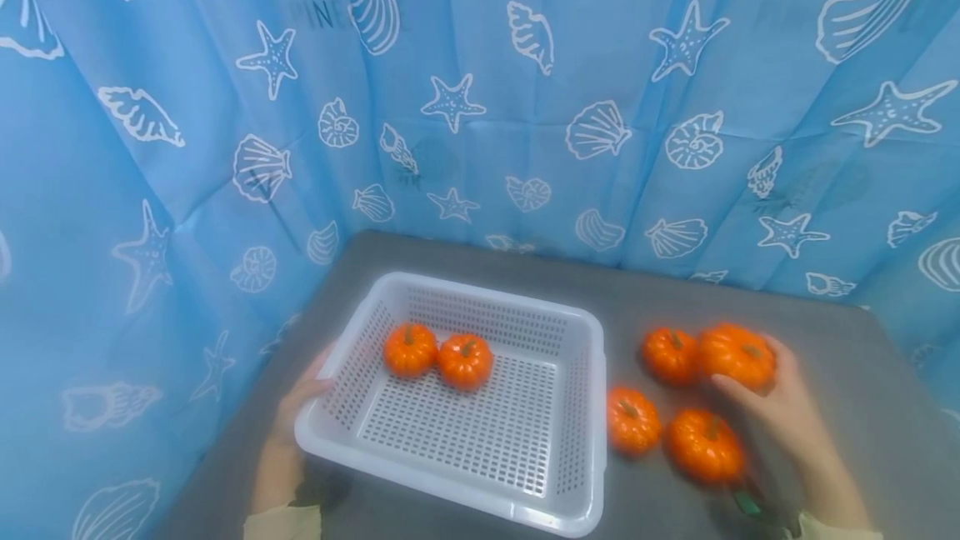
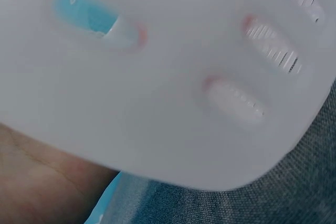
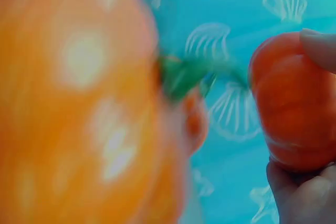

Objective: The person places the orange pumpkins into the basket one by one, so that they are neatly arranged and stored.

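A glossy, ribbed orange pumpkin [image 1: 738, 354] is gripped by the right hand [image 1: 789, 408] at three o'clock from a white, rectangular, perforated plastic basket [image 1: 487, 293], which the left hand [image 1: 298, 400] holds at nine. Beneath spreads a dark-grey tabletop [image 1: 622, 294]; a blue curtain [image 1: 495, 144] printed with white seashells and starfish hangs at twelve.

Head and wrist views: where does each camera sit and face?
Head: worn on the head, facing forward and down; basket, pumpkins, left hand, right hand show.
Left wrist: worn there, facing the basket up close; part of that hand shows.
Right wrist: worn there, facing pumpkins and curtain; fingers show.
Head and right wrist share the held pumpkin.
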Demonstrator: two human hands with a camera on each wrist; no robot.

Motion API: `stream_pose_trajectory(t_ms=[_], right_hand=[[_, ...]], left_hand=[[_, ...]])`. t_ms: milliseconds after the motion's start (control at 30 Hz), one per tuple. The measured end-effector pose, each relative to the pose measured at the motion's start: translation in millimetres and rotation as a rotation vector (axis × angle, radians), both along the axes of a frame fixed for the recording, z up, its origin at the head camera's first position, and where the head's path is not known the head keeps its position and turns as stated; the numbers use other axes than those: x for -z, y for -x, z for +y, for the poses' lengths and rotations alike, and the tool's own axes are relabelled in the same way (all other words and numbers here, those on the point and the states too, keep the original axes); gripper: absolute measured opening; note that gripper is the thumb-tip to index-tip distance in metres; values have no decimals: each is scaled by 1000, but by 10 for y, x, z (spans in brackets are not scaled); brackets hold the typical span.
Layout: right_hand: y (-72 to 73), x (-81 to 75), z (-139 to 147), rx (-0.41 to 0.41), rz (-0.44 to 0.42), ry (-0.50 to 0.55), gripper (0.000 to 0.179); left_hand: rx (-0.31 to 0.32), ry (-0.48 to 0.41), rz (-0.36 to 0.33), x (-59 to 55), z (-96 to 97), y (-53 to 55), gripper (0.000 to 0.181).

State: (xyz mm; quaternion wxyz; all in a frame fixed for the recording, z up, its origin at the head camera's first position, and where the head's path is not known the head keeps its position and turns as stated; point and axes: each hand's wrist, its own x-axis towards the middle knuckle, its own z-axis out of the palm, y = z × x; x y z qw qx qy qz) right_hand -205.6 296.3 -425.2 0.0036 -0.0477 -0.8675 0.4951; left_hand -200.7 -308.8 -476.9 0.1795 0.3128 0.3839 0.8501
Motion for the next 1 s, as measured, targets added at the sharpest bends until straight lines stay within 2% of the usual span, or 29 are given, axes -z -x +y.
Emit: stream_pose_trajectory(t_ms=[67, 200, 367, 500, 600, 800, 1000], right_hand=[[9, -105, -97, -40, 28, -80, 94], [30, -271, -291, -122, 105, -109, 94], [51, -383, -523, -187, 186, -151, 91], [63, -435, -675, -221, 178, -176, 90], [75, -459, -767, -250, 142, -155, 92], [127, -485, -941, -295, 83, -131, 95], [178, -458, -1143, -353, 110, -126, 93]], left_hand=[[12, -10, 12, 11, -3, 13, 67], [31, -30, 11, 18, -9, 22, 68], [10, -27, -9, 13, -15, 12, 68], [27, -32, -11, 1, -5, 15, 67], [56, -31, -4, 4, -3, 19, 67], [77, -38, -5, -2, -4, 21, 66], [34, -41, -31, -10, 9, -14, 67]])
